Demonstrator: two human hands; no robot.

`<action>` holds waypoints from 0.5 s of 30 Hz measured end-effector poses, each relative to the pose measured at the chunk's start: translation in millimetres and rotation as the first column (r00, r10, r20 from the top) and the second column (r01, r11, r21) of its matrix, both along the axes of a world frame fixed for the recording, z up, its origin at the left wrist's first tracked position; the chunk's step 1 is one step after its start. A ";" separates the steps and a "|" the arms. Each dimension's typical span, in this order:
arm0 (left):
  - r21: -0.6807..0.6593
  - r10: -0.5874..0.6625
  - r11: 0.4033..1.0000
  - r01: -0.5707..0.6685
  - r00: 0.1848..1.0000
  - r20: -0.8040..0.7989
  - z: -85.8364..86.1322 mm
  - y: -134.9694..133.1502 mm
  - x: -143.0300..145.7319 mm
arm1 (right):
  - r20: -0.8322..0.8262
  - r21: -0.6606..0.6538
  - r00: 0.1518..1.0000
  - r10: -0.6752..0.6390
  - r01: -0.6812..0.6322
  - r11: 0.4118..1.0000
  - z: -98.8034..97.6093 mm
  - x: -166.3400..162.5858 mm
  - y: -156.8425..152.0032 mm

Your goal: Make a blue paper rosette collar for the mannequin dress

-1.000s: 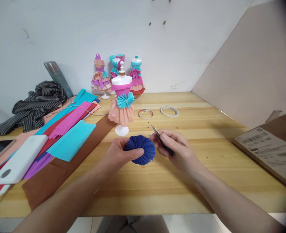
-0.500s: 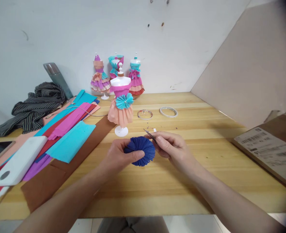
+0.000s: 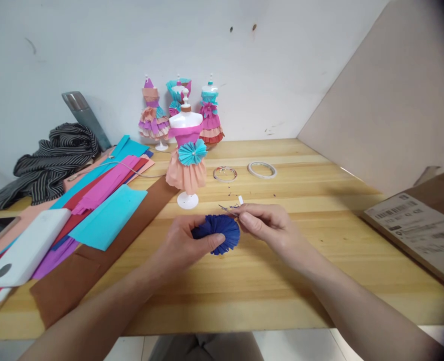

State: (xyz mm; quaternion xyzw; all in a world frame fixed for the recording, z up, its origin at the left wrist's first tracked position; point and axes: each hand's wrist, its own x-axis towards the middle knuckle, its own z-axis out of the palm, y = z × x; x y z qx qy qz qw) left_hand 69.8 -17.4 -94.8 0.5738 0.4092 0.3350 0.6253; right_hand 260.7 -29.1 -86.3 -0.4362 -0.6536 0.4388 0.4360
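Observation:
A round, pleated rosette of dark blue crepe paper [image 3: 225, 231] is pinched in my left hand [image 3: 189, 238], the thumb lying across its front. My right hand [image 3: 265, 225] is closed on a thin, pointed metal tool [image 3: 227, 209]. Its slim tips reach left over the rosette's upper edge; whether it is tweezers or small snips I cannot tell. Just behind my hands stands a white miniature dress form [image 3: 186, 120] on a round base. It wears a pink paper top, a peach skirt and a turquoise paper rosette [image 3: 192, 152] with a pearl-like centre.
Behind are several dressed miniature forms [image 3: 209, 110]. Two rings, one of white tape [image 3: 262, 170] and one with small bits inside [image 3: 225, 174], lie near dark scraps. Crepe sheets [image 3: 109, 215], a power bank [image 3: 28, 248] and striped cloth [image 3: 56, 155] fill the left; a cardboard package [image 3: 417, 220] stands right.
The tool's tips have shifted slightly left and down over the rosette's upper edge and look more spread. The rosette has tilted a little in my left hand. The camera view has shifted slightly.

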 end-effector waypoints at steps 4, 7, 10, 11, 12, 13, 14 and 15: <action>-0.019 -0.005 1.000 0.006 0.999 0.038 1.3 -1.3 1.6 | 0.036 -0.003 0.998 0.045 -0.045 0.999 2.7 -0.7 -0.7; -0.057 0.019 0.998 -0.015 0.996 0.082 3.4 0.0 0.5 | 0.037 0.025 0.999 -0.026 0.025 0.999 3.1 1.4 1.0; -0.040 0.127 0.992 -0.122 0.983 0.130 7.9 5.8 -5.0 | 0.082 0.054 0.981 -0.174 0.170 0.984 -1.0 4.5 6.5; -0.018 0.172 0.985 -0.172 0.972 0.157 9.6 8.7 -7.5 | 0.113 0.062 0.974 -0.196 0.190 0.980 -3.8 4.3 8.5; 0.007 0.216 0.975 -0.221 0.958 0.190 11.1 11.7 -10.0 | 0.147 0.070 0.972 -0.186 0.177 0.982 -7.4 2.9 10.0; 0.027 0.253 0.964 -0.266 0.941 0.225 12.5 14.7 -12.5 | 0.187 0.073 0.972 -0.145 0.133 0.988 -11.6 0.2 10.8; 0.040 0.283 0.952 -0.303 0.924 0.257 13.6 17.4 -14.7 | 0.232 0.062 0.970 -0.073 0.061 0.996 -16.0 -3.8 10.6; 0.048 0.309 0.941 -0.335 0.908 0.284 14.4 19.7 -16.6 | 0.285 0.040 0.958 0.027 -0.040 0.998 -20.3 -8.8 9.4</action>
